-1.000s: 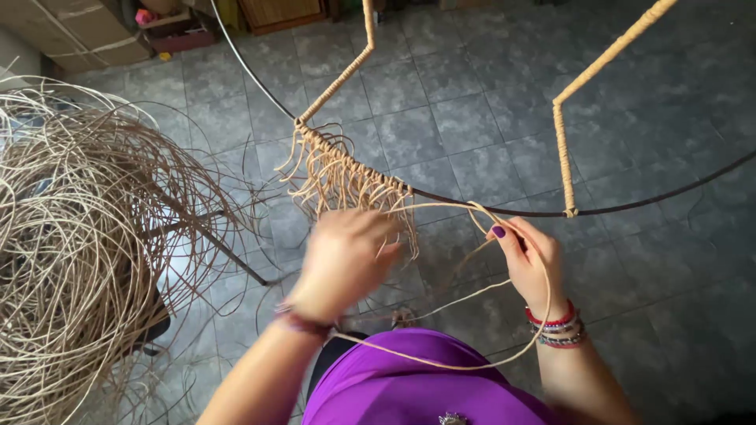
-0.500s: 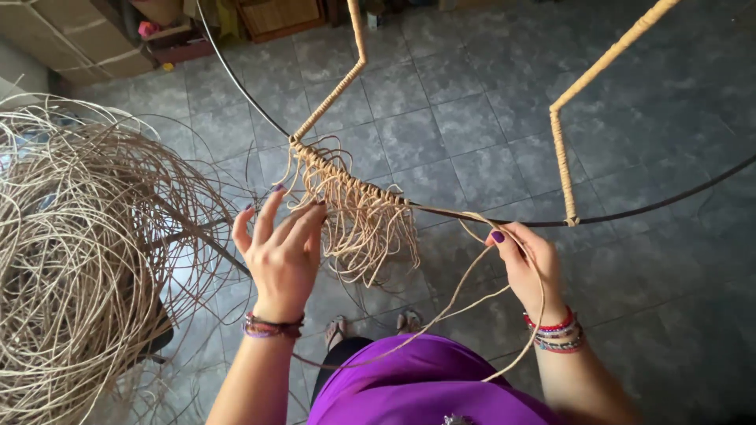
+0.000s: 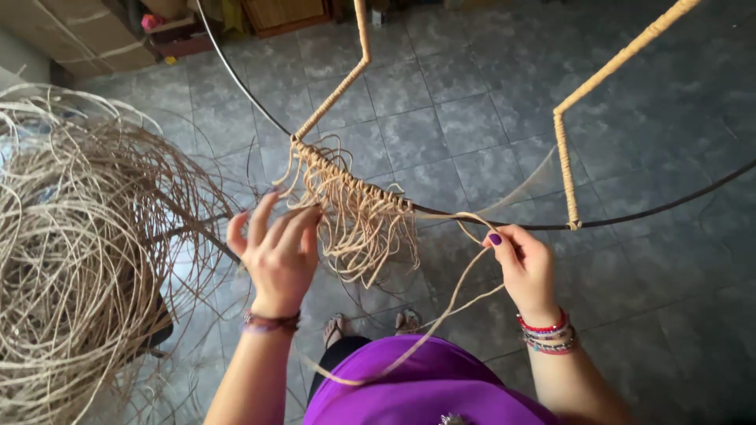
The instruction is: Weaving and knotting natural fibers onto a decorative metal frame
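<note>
Fingers (image 3: 279, 228) of left hand (image 3: 277, 260) spread, empty; right hand (image 3: 526, 267) apparently pinches cane strand (image 3: 441, 315); black hoop (image 3: 630, 216) mostly unwrapped beyond knotted fringe (image 3: 354, 212).

Metal ring (image 3: 630, 216): cut by the top and right edges, only the near arc shows. Wrapped rods (image 3: 606, 75) above the ring run off the top edge. Cane coil (image 3: 71, 260), left of the ring, cut by the left and bottom edges. Strand (image 3: 441, 315) below the ring: its far end is hidden inside the right hand (image 3: 524, 264). Left hand (image 3: 276, 252): palm faces away, grip unreadable.
</note>
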